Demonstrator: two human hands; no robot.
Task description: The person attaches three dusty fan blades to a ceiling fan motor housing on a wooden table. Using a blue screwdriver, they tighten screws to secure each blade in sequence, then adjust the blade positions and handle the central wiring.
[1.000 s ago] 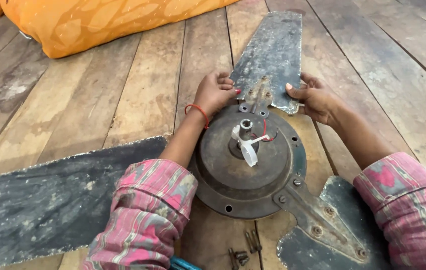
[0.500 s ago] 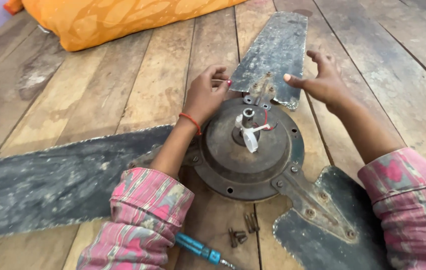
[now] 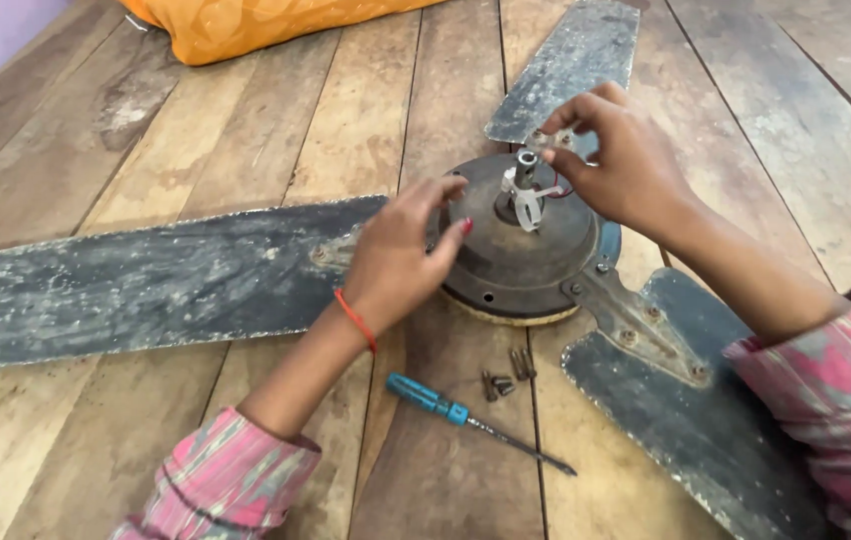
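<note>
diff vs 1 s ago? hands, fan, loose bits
The left hand came off the far blade's bracket and now rests on the fan motor housing rim. The right hand lifted and pinches something small above the bracket. Fan, screwdriver and loose screws look unmoved; the camera shifted.

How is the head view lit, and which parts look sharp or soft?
Head view: soft, even daylight, no glare; faint shadows under the left hand and fan motor hub; right hand slightly motion-soft; screwdriver sharp.
</note>
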